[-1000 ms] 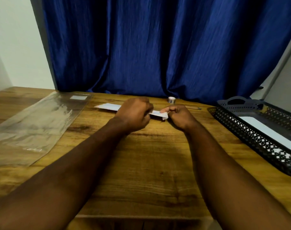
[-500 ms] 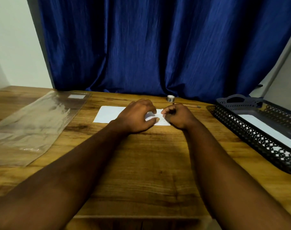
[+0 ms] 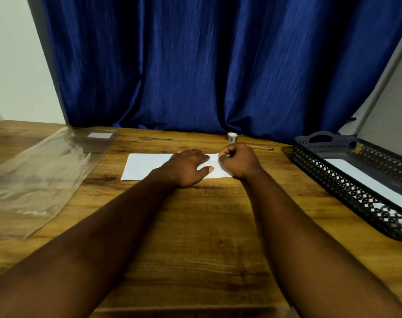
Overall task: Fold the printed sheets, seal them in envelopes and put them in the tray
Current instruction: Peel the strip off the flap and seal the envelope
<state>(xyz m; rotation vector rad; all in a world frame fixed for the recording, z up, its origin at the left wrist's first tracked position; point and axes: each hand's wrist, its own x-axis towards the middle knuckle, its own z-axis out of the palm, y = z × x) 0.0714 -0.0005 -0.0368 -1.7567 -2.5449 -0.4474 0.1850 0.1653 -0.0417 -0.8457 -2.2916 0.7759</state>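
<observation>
Left hand (image 3: 186, 167) flat across white envelope (image 3: 147, 166) mid-frame on desk (image 3: 195, 226), right hand (image 3: 238, 159) in closed grip pinching its right end; flap creasing crooked likely should paper slide sideways.

- Left hand (image 3: 188, 167), centre of frame: bare, no ring or watch visible.
- Right hand (image 3: 239, 160), beside it: bare too.
- Both forearms bare, sleeveless to the lower frame edge.

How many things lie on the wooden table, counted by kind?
White envelope under the hands: 1
Clear plastic sleeve: 1
Tape roll: 1
Pencil: 1
Black mesh tray: 1
White envelope in the tray: 1
Total: 6
</observation>
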